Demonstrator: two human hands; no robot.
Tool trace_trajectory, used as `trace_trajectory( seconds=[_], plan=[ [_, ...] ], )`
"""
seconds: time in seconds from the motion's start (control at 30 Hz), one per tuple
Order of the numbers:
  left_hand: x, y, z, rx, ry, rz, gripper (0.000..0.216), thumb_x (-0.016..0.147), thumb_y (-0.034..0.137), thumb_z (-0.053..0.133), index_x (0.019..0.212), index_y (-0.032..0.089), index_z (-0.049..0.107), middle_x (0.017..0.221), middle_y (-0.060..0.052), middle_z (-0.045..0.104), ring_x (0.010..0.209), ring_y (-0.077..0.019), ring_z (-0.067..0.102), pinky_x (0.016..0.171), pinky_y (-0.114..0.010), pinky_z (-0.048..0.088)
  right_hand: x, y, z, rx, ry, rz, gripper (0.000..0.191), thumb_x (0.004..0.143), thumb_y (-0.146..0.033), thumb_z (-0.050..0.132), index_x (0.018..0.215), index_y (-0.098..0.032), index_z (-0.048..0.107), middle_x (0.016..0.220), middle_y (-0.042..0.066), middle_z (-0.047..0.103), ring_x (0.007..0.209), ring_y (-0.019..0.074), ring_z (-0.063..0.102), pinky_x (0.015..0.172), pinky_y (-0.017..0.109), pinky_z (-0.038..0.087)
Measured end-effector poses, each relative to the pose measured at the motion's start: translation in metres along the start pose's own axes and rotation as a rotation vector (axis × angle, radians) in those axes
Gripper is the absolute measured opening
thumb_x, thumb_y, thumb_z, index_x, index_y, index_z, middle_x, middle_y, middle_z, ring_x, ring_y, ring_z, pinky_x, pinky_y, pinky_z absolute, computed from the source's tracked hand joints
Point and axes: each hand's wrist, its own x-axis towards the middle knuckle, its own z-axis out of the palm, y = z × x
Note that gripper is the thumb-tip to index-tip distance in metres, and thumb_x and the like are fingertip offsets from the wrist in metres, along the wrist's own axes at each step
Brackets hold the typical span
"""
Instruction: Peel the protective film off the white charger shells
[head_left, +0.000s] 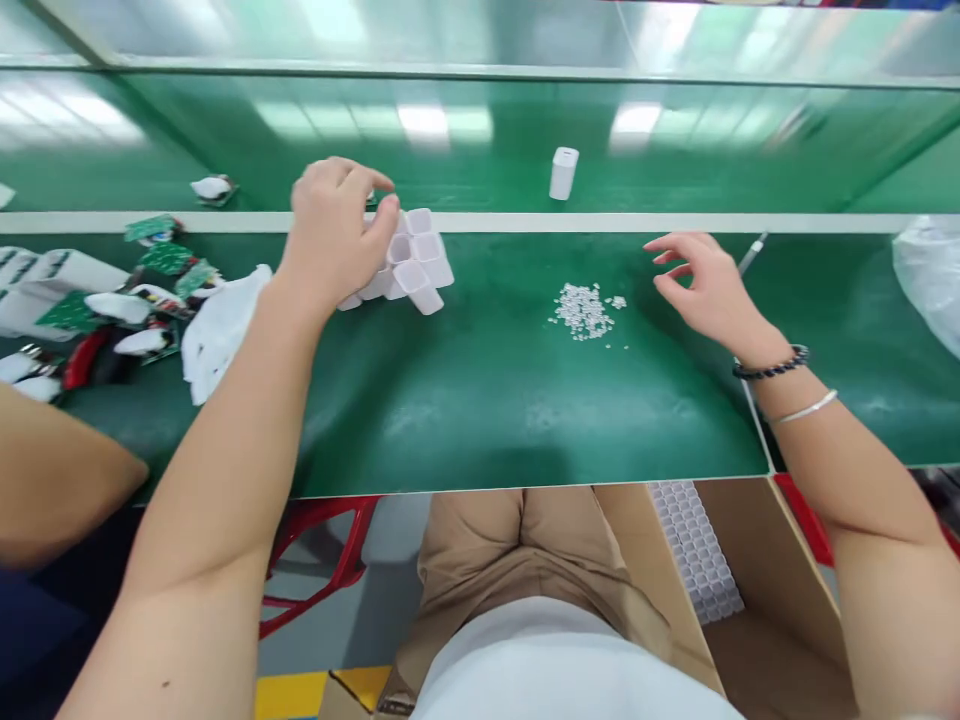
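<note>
White cups [427, 247] are bunched at 11 o'clock; small pieces [580, 312] are left loose at 2 o'clock.
The work seems only part-way along across the green worktable [517, 410]. At its near edge, towards 4 o'clock, rows of pale parts [695, 550] are packed in a carton [757, 545]. The left hand [336, 225] is held at the cups with fingers half-bent; whether they are gripped cannot be told, the fingertips being partly hidden. The right hand [701, 284] is held beyond the pieces, fingers loosely curved, nothing grasped. One front cup is tilted out; a white case [563, 175] is stood apart at 1 o'clock; the pieces are heaped, uncontained.
</note>
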Motion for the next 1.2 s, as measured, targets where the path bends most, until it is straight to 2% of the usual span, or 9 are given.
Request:
trace_trajectory(
  seconds=[0.1, 0.27, 0.37, 0.53, 0.67, 0.73, 0.83, 1.0, 1.2],
  plan=[
    [-0.037, 0.026, -0.005, 0.120, -0.033, 0.135, 0.038, 0.093, 0.051, 0.065, 0.121, 0.026, 0.060, 0.134, -0.006, 0.049, 0.137, -0.0308, 0.031, 0.121, -0.052, 0.019, -0.001, 0.006, 0.009, 0.143, -0.107, 0.124, 0.025, 0.081, -0.018, 0.060, 0.102, -0.016, 0.074, 0.101, 0.009, 0.072, 0.088, 0.0210, 0.065, 0.079, 0.036, 0.053],
    [-0.080, 0.033, 0.001, 0.098, -0.061, 0.039, 0.062, 0.077, 0.071, 0.070, 0.122, 0.033, 0.051, 0.135, -0.006, 0.034, 0.139, -0.0439, 0.020, 0.116, -0.065, 0.011, 0.005, 0.007, 0.016, 0.236, -0.216, 0.136, 0.011, 0.078, -0.025, 0.065, 0.083, -0.015, 0.070, 0.082, 0.004, 0.068, 0.076, 0.0161, 0.056, 0.074, 0.032, 0.046],
    [-0.085, 0.028, 0.007, 0.075, -0.074, 0.038, 0.048, 0.082, 0.069, 0.064, 0.111, 0.032, 0.055, 0.134, -0.007, 0.034, 0.138, -0.0483, 0.018, 0.113, -0.069, 0.010, 0.004, 0.004, 0.009, 0.283, -0.282, 0.126, 0.010, 0.078, -0.026, 0.068, 0.081, -0.016, 0.069, 0.083, 0.004, 0.068, 0.077, 0.0161, 0.057, 0.073, 0.031, 0.044],
    [-0.083, 0.027, 0.011, 0.117, -0.066, 0.060, 0.030, 0.094, 0.057, 0.053, 0.094, 0.027, 0.058, 0.132, -0.008, 0.037, 0.137, -0.0482, 0.024, 0.110, -0.072, 0.017, -0.004, -0.005, -0.008, 0.319, -0.557, 0.050, 0.012, 0.078, -0.028, 0.073, 0.082, -0.017, 0.071, 0.076, 0.001, 0.066, 0.071, 0.0137, 0.054, 0.067, 0.029, 0.041],
    [-0.089, 0.034, 0.007, 0.071, -0.051, 0.082, 0.023, 0.088, 0.047, 0.065, 0.089, 0.024, 0.061, 0.132, -0.010, 0.045, 0.138, -0.0491, 0.029, 0.110, -0.071, 0.017, -0.009, -0.015, -0.007, 0.267, -0.616, -0.005, 0.008, 0.081, -0.025, 0.070, 0.081, -0.017, 0.070, 0.078, 0.001, 0.068, 0.071, 0.0132, 0.056, 0.065, 0.028, 0.041],
    [-0.099, 0.042, 0.005, -0.018, 0.005, 0.130, 0.024, 0.080, 0.042, 0.076, 0.085, 0.023, 0.062, 0.125, -0.011, 0.053, 0.134, -0.0467, 0.039, 0.110, -0.069, 0.021, -0.010, -0.018, -0.004, 0.238, -0.617, -0.019, 0.007, 0.082, -0.023, 0.068, 0.079, -0.017, 0.070, 0.079, 0.001, 0.069, 0.070, 0.0129, 0.056, 0.064, 0.028, 0.041],
    [-0.122, 0.065, 0.005, -0.292, 0.064, 0.118, 0.023, 0.072, 0.031, 0.083, 0.082, 0.022, 0.064, 0.119, -0.009, 0.062, 0.123, -0.0361, 0.055, 0.107, -0.056, 0.037, -0.010, -0.019, -0.002, 0.184, -0.623, -0.049, 0.008, 0.084, -0.019, 0.065, 0.077, -0.016, 0.069, 0.080, 0.001, 0.069, 0.069, 0.0120, 0.054, 0.063, 0.027, 0.039],
    [-0.163, 0.103, 0.015, -0.919, -0.006, -0.234, 0.014, 0.080, 0.012, 0.077, 0.081, 0.018, 0.063, 0.120, -0.008, 0.071, 0.113, -0.0215, 0.067, 0.089, -0.030, 0.054, -0.013, -0.026, -0.006, 0.051, -0.680, -0.008, 0.014, 0.084, -0.009, 0.056, 0.077, -0.016, 0.065, 0.084, 0.002, 0.069, 0.070, 0.0123, 0.054, 0.063, 0.027, 0.037],
    [-0.197, 0.106, 0.028, -0.882, 0.149, -0.311, 0.017, 0.075, 0.008, 0.078, 0.078, 0.017, 0.064, 0.120, -0.007, 0.071, 0.102, -0.0156, 0.070, 0.081, -0.021, 0.056, -0.020, -0.044, -0.013, -0.136, -0.741, 0.099, 0.019, 0.080, -0.003, 0.057, 0.075, -0.017, 0.067, 0.080, 0.000, 0.071, 0.064, 0.0121, 0.055, 0.060, 0.028, 0.037]
  ],
)
